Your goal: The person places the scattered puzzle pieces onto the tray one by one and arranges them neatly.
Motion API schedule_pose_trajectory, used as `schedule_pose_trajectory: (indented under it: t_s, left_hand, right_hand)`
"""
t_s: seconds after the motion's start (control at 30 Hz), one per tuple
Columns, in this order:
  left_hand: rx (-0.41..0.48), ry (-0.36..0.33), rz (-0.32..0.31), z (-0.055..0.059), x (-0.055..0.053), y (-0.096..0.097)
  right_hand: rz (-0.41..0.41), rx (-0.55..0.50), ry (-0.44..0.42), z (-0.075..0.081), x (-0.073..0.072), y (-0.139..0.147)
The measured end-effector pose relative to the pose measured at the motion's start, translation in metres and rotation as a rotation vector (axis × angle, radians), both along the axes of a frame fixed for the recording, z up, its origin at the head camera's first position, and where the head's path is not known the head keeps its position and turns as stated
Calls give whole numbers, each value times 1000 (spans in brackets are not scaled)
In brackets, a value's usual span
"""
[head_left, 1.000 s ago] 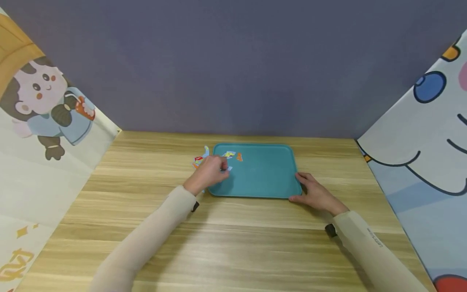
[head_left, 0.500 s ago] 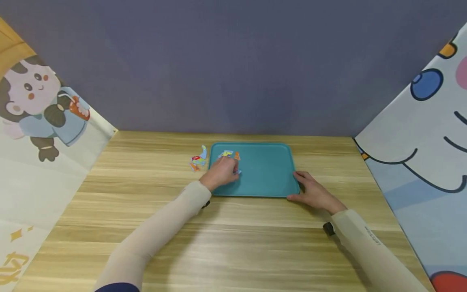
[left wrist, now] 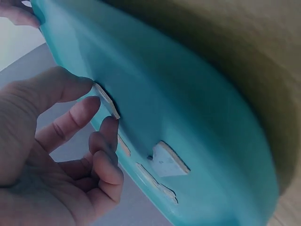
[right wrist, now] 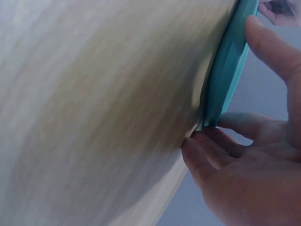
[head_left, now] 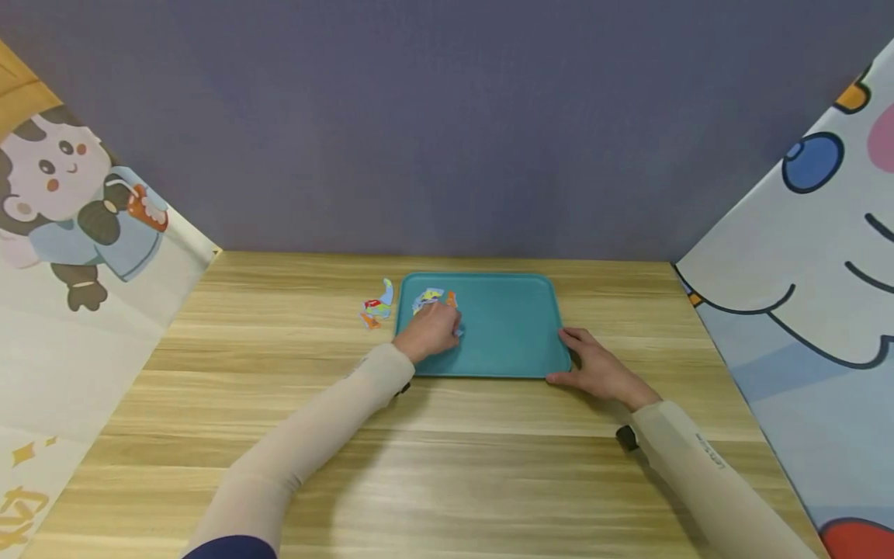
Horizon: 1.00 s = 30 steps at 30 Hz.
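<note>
A teal rectangular tray (head_left: 513, 326) lies on the wooden table. Over its left half is my left hand (head_left: 428, 330); the left wrist view has its thumb and fingers at opposite ends of a flat puzzle piece (left wrist: 107, 100), pinching it low against the tray. Most of that piece is covered in the head view. Several other pieces rest beyond the hand, among them a yellow-and-blue piece (head_left: 430, 295) and an orange piece (head_left: 452, 298). At the near right corner my right hand (head_left: 597, 369) holds the tray, thumb and fingers spread around the corner.
Left of the tray, loose puzzle pieces (head_left: 377, 308) lie close together on the table (head_left: 475, 458). A dark grey wall (head_left: 447, 132) stands behind, with cartoon-printed panels (head_left: 105, 210) on both sides.
My left hand has moved right and inward over the tray, carrying the puzzle piece, and lowered it to the surface. My right hand stays at the tray corner. The head view has shifted slightly.
</note>
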<state>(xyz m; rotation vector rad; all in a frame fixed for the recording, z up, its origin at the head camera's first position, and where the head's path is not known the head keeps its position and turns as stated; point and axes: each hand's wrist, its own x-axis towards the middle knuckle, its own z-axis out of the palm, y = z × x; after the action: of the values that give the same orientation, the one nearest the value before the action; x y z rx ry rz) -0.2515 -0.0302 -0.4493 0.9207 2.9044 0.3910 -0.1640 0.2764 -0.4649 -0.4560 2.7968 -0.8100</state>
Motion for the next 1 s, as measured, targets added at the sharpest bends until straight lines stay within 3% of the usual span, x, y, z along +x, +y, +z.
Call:
schedule_pose_trajectory:
  t_s: [0.3, 0.57, 0.77, 1.0]
  left_hand:
    - [-30, 23, -7, 5, 2, -3]
    - [44, -24, -8, 21, 1, -17]
    - [74, -54, 62, 34, 1, -37]
    - [143, -82, 157, 34, 2, -65]
  right_hand:
    - [2, 7, 9, -2, -1, 0]
    - [3, 13, 11, -2, 0, 0]
    - [4, 3, 9, 0, 1, 0]
    - [8, 7, 14, -2, 1, 0]
